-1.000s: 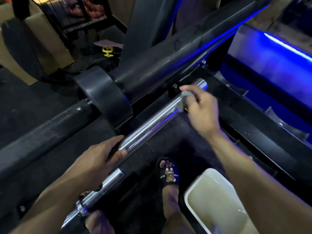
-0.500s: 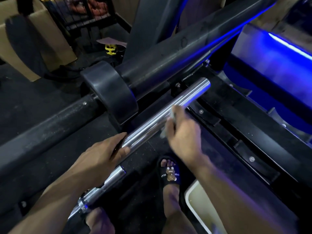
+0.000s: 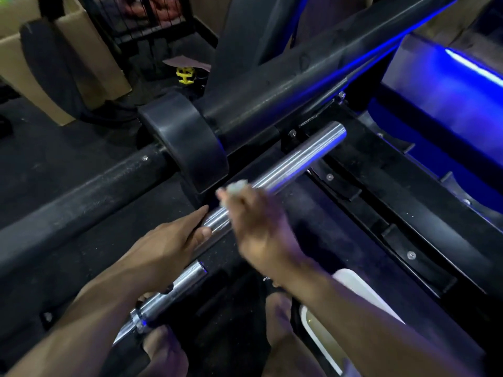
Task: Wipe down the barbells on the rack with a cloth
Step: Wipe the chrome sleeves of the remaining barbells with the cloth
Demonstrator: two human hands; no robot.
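Dim, blue side glow, motion blur

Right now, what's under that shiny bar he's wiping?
Under the shiny bar lies dark speckled floor. Nearer, the left hand gripping it and the right hand with the cloth cover whatever lies below.

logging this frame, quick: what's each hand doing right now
Left hand: closed around the chrome barbell sleeve, steadying it.
Right hand: blurred, closed on a small pale cloth held against the sleeve.
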